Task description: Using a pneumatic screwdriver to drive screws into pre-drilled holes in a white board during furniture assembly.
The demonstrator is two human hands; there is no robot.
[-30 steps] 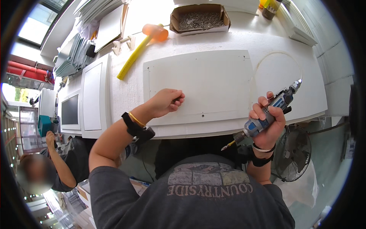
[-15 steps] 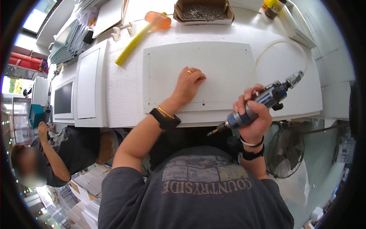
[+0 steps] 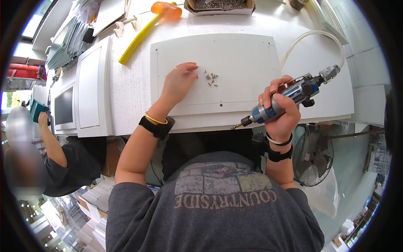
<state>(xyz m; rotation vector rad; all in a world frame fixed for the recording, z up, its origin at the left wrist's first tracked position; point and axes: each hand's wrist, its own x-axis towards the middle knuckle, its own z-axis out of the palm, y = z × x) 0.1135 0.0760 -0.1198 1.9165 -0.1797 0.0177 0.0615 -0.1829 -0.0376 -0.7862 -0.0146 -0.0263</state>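
Observation:
A white panel (image 3: 239, 88) with small holes along its edges lies flat on the bench before me. On its middle is a loose cluster of small screws (image 3: 212, 77). Just left of them my left hand (image 3: 178, 82) hovers over the panel, its fingers loosely bent and apart; a small dark speck shows by the fingertips. My right hand (image 3: 280, 103) is wrapped around a blue and grey pneumatic screwdriver (image 3: 289, 97), whose bit points down and left by the panel's near edge. A clear air hose (image 3: 321, 32) runs from its back end.
A yellow-handled mallet (image 3: 142, 38) with an orange head and a cardboard box (image 3: 220, 11) of screws lie at the back. White framed panels (image 3: 94, 86) lie to the left. A co-worker (image 3: 52, 155) is at far left; a fan (image 3: 312, 155) stands below the bench at right.
My left hand has opened and moved left, and screws now lie on the panel where it was. The screwdriver has shifted slightly, still in my right hand. The view has shifted too.

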